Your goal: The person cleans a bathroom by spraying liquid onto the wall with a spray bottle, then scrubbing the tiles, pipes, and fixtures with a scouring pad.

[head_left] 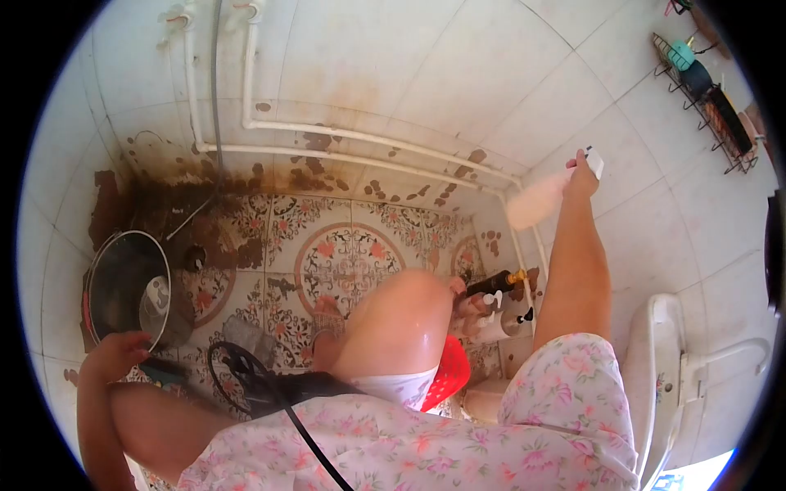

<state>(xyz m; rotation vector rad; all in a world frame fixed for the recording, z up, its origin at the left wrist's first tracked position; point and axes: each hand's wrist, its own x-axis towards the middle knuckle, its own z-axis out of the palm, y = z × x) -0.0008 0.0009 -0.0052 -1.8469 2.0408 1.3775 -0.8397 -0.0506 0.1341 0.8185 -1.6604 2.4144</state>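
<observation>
My left hand is at the near rim of a bucket, its fingers curled against the edge. Inside the bucket, a pale round thing shows, too unclear to name. Stretched out towards the tiled wall on the right, my right hand is closed on a small flat white object with a dark mark, whose kind I cannot make out. A blurred pale pink shape is beside this hand, left of the fingers. Whether it joins the white object is unclear.
White pipes run along the stained wall. Bottles stand by the corner, near a red perforated plastic item. A wire rack holds several things. A white washbasin or tank is at right. A black cable crosses my lap.
</observation>
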